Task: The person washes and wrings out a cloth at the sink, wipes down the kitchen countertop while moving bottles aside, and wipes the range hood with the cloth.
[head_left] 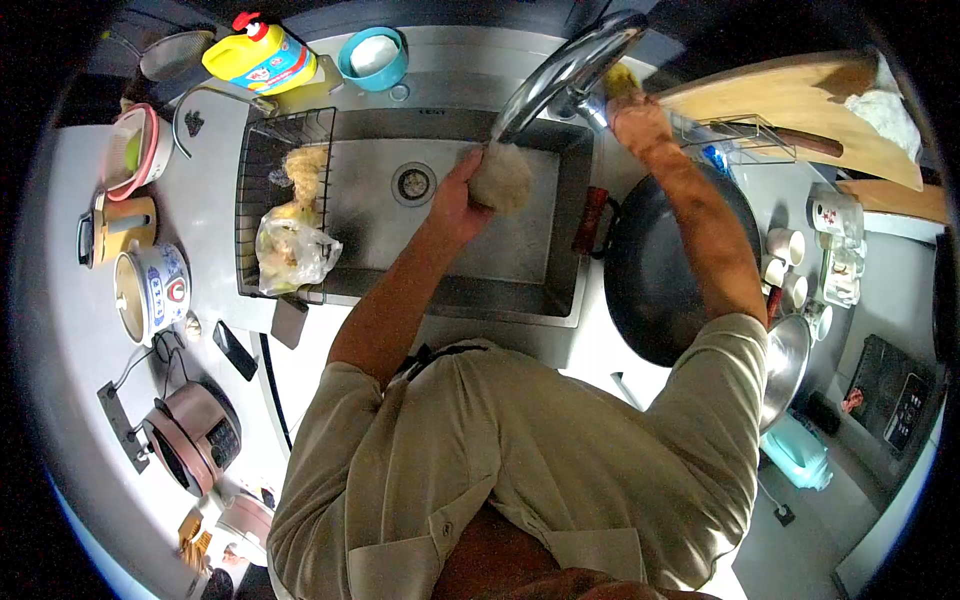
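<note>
My left hand (462, 203) is closed around a round, beige-brown scrubber or sponge-like thing (503, 180) over the sink (450, 260), right under the mouth of the chrome faucet (560, 75). Behind the faucet's base, my right hand (640, 122) reaches to the back right of the sink, beside a yellow thing (621, 78). Its fingers are partly hidden, and I cannot make out whether they hold anything. A large black wok (670, 270) lies right of the sink, beneath my right forearm.
A wire rack (245, 200) with a plastic bag (293, 252) spans the sink's left side. Behind stand a yellow bottle (262, 60) and a blue bowl (372, 58). Cutting boards (790, 100) and cups (786, 246) are at right; a rice cooker (195, 437) is lower left.
</note>
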A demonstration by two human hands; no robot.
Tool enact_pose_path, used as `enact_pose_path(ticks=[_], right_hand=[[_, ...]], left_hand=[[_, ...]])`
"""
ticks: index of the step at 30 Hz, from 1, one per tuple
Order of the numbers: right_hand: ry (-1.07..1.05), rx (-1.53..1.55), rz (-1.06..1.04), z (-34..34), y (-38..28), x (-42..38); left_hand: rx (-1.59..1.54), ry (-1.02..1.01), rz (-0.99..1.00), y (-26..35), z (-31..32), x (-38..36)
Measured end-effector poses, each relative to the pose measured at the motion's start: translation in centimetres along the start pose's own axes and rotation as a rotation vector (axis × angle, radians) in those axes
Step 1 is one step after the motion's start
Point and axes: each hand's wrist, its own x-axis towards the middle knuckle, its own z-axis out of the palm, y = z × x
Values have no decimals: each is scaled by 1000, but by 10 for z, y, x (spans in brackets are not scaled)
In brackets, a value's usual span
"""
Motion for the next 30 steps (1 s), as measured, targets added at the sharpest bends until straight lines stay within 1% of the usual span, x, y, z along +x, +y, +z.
enact_pose_path(ticks=[3,5,6,8,9,11,12,13,14,15,16,17,19,20,22,23,25,26,27,28,29,30], right_hand=[[15,36,35,8,0,1],[89,-21,-9,7,-1,-1],[89,-22,-6,2,-2,-3],[174,-22,-1,-17,-4,-10],[172,-21,4,-26,-8,-12],[245,264,137,-56,-22,-16],[-168,508,142,-121,-32,-30],[-143,663,181,-144,-47,-39],[-193,763,157,-160,-61,-45],[-75,860,168,-152,-83,-47],[-90,858,172,-137,-102,-42],[105,1011,203,-135,-120,-44],[304,1014,479,-105,-167,-27],[305,1015,486,-93,-178,-23],[154,2167,758,-75,-196,-18],[159,2168,764,-65,-206,-17],[440,2335,901,-47,-222,-16],[438,2378,953,-37,-225,-14],[436,2379,955,-41,-227,-16],[540,2374,855,-45,-232,-19],[642,2364,754,-50,-235,-20],[665,2210,716,-44,-245,-20]], left_hand=[[7,37,-5,1,5,2],[22,53,3,2,6,4],[8,30,-11,2,1,9],[-1,6,-32,5,-3,15],[18,44,-24,6,-4,17],[41,79,-20,10,-4,19],[41,9,-28,12,-5,19],[40,-62,-36,14,-4,17],[48,-65,-48,17,-2,17],[79,-113,-61,20,1,16],[110,-162,-75,22,2,16],[118,-167,-86,23,-7,22],[432,-352,117,22,-34,38],[435,-355,112,25,-27,33],[88,-233,-47,35,-7,21],[92,-235,-52,37,-9,22],[242,-222,-14,38,-15,25],[242,-220,-15,37,-16,24],[338,-3,-70,34,-16,24],[431,215,-125,33,-16,23],[431,216,-127,30,-26,32],[299,91,-181,22,-43,49]])
